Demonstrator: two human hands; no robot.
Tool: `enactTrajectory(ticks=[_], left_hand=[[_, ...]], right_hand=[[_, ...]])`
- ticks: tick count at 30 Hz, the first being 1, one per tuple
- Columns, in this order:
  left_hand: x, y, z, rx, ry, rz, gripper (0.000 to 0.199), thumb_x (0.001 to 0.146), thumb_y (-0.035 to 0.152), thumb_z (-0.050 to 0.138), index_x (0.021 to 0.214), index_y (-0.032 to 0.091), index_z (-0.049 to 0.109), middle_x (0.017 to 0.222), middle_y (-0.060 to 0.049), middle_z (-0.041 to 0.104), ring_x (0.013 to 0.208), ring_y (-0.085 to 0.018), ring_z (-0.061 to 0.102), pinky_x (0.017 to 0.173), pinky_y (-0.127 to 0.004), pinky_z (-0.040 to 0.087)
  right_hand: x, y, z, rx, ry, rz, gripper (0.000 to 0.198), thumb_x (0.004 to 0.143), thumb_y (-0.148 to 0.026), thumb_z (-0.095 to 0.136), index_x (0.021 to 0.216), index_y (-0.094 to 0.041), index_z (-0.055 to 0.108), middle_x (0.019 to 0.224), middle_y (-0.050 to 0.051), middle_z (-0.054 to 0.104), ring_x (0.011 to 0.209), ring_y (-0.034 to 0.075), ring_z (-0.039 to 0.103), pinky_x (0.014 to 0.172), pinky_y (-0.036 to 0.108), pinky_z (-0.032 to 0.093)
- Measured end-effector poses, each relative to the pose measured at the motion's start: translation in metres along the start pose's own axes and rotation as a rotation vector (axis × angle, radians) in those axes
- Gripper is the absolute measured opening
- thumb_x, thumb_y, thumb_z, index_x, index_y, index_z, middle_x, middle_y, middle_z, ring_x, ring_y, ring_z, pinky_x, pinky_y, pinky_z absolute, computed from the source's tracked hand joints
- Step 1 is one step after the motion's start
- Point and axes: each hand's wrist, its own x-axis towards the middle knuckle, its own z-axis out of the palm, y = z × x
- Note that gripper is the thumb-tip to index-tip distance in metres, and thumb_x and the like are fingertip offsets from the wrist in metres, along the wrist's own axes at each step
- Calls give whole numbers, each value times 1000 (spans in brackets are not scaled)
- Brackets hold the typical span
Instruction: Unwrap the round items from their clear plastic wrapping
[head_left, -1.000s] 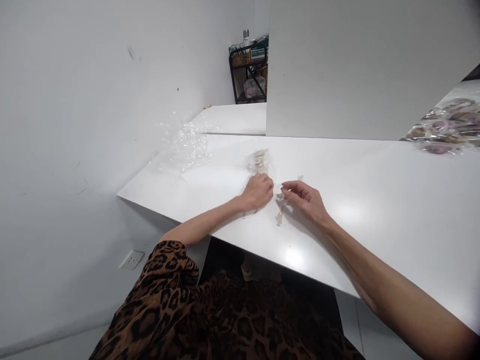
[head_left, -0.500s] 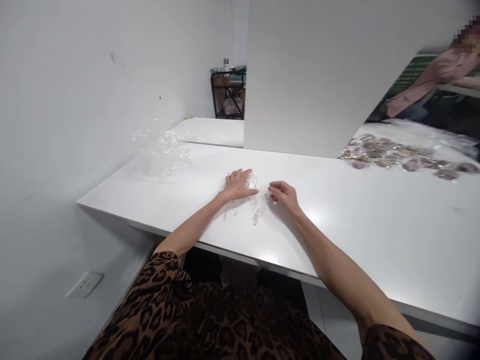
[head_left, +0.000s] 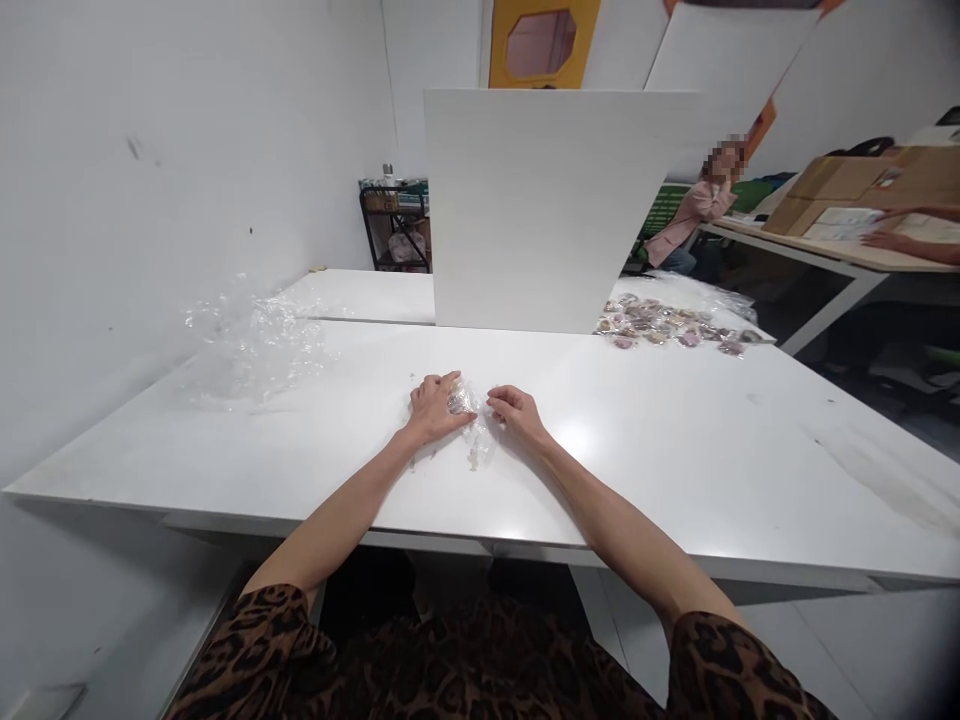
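My left hand (head_left: 435, 408) rests on the white table, its fingers spread and its thumb stretched across a clear plastic bag (head_left: 480, 440). Something shiny shows under the plastic beside the thumb, too small to make out. To the right, my right hand (head_left: 517, 412) pinches the bag's right edge between thumb and fingertips. The bag lies flat and crinkled between both hands. Small pale scraps (head_left: 472, 464) lie near its lower edge.
A heap of clear plastic bags (head_left: 255, 345) lies at the left by the wall. Behind my hands stands a white panel (head_left: 525, 220). Many small wrapped pieces (head_left: 660, 322) are spread at the back right. Beyond, a person (head_left: 694, 215) sits near another table holding a cardboard box (head_left: 862, 190).
The camera view has tilted up and turned right, showing more of the room. Both hands stay at the plastic bag, in nearly the same pose.
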Motion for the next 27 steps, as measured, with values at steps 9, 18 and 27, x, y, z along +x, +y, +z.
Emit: enactTrajectory(ticks=[9,18,27], left_hand=[[-2,0,7,-106,206,47,96,73,49,85,155,27,41,136,-12,46,134,-32,53,126,-52,32],[-2,0,14,-218,235,133,100,70,48,89,154,24,41,133,-12,45,130,-31,55,121,-50,41],[0,-3,23,-431,204,211,115,62,70,90,155,25,40,135,-13,42,128,-33,53,115,-55,47]], right_hand=[[-4,1,1,-3,-120,-38,56,77,-57,78,120,-23,65,116,6,65,87,17,62,69,30,54],[-5,1,3,200,-189,24,66,77,-51,84,132,-24,61,102,5,66,86,18,67,62,28,52],[-3,-2,1,429,-186,160,62,65,-43,95,117,-19,71,81,-2,68,65,10,60,58,23,45]])
